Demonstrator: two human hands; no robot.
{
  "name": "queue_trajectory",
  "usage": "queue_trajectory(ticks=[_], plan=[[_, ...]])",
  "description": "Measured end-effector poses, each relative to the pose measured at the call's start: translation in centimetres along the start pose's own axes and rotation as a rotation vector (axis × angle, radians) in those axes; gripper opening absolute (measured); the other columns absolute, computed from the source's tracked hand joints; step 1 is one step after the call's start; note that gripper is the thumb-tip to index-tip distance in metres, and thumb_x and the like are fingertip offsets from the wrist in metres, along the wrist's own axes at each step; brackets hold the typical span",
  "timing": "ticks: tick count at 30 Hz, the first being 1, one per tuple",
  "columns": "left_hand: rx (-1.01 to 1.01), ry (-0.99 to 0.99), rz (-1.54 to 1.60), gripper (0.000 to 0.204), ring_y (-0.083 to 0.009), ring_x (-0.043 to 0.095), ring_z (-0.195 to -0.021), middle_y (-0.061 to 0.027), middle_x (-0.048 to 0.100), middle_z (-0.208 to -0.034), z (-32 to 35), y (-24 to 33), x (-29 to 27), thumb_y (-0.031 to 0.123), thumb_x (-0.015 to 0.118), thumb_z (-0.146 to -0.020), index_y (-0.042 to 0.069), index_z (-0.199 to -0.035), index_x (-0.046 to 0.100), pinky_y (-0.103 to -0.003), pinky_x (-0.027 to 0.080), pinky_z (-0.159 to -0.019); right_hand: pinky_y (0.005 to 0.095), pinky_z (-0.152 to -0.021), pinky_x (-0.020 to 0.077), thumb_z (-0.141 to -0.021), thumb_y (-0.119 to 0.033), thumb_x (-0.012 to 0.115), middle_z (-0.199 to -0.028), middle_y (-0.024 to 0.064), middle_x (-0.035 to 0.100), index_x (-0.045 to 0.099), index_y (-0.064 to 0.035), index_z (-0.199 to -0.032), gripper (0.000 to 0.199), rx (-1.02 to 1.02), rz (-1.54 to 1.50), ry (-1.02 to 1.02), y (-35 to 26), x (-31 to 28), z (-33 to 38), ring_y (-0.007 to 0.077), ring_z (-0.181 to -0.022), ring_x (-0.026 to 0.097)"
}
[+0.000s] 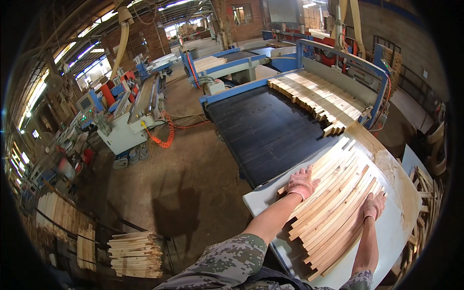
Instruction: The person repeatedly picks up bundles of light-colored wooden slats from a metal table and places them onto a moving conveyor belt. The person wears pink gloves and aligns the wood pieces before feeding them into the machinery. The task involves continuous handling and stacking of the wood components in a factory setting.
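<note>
Both my hands wear pinkish knitted work gloves. A row of long, pale wooden strips (338, 208) lies side by side on a light grey tabletop (261, 199), with uneven ends. My left hand (302, 182) rests on the strips at the row's left side, fingers spread. Along the right edge, my right hand (374, 206) lies against the outermost strips with its fingers extended. Just beyond is a machine's black conveyor belt (261, 125). A second row of wooden strips (319, 96) sits on that belt, side by side, near the blue machine frame.
Loose wooden sticks (425, 203) are heaped right of the table. At lower left stand stacked strips (135, 253) and a larger wood stack (58, 217). A coiled orange hose (166, 135) hangs by a white machine (121, 135). Another conveyor (227, 67) stands farther back.
</note>
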State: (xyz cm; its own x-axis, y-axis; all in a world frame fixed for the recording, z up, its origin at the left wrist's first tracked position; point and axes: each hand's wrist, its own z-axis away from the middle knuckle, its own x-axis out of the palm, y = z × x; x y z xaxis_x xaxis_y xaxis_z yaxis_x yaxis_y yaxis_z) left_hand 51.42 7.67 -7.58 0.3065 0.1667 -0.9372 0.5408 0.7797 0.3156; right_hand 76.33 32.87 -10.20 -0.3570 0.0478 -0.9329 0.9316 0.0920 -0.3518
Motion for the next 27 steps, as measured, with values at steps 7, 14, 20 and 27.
queue_trajectory(ticks=[7,14,20,27], plan=[[-0.009,0.017,-0.011,0.088,-0.0328,0.055,-0.144,-0.0164,0.050,-0.164,-0.3,-0.9,0.9,0.068,0.049,-0.105,0.020,-0.174,0.026,-0.055,0.041,-0.116,0.0427,-0.129,0.0342,-0.104,-0.041,0.058,-0.173,0.0170,0.042,0.045,-0.0113,-0.166,0.071,-0.140,-0.069,0.003,0.3,0.9,-0.4,0.0350,-0.158,0.040],[0.042,0.028,0.052,0.087,-0.0320,0.058,-0.139,-0.0180,0.055,-0.156,1.5,-0.5,-1.3,0.062,0.053,-0.106,0.010,-0.171,0.031,-0.045,0.046,-0.115,0.0466,-0.124,0.0393,-0.105,-0.044,0.056,-0.168,0.0236,0.045,0.041,-0.0069,-0.167,0.074,-0.116,-0.038,0.006,2.4,3.1,-3.3,0.0456,-0.149,0.049],[0.041,0.039,0.039,0.087,-0.0306,0.060,-0.136,-0.0177,0.057,-0.154,1.3,-1.0,-1.1,0.061,0.052,-0.107,0.008,-0.171,0.030,-0.044,0.049,-0.111,0.0485,-0.127,0.0360,-0.107,-0.049,0.053,-0.170,0.0255,0.041,0.038,-0.0098,-0.169,0.075,-0.121,-0.022,-0.021,1.7,3.2,-3.1,0.0465,-0.151,0.046],[0.024,-0.021,0.055,0.086,-0.0315,0.056,-0.143,-0.0167,0.053,-0.159,1.3,-0.7,-1.5,0.061,0.051,-0.108,0.011,-0.173,0.027,-0.045,0.043,-0.117,0.0461,-0.128,0.0344,-0.108,-0.047,0.053,-0.171,0.0252,0.040,0.038,-0.0085,-0.169,0.074,-0.104,-0.052,-0.022,1.6,2.8,-2.5,0.0449,-0.153,0.044]])
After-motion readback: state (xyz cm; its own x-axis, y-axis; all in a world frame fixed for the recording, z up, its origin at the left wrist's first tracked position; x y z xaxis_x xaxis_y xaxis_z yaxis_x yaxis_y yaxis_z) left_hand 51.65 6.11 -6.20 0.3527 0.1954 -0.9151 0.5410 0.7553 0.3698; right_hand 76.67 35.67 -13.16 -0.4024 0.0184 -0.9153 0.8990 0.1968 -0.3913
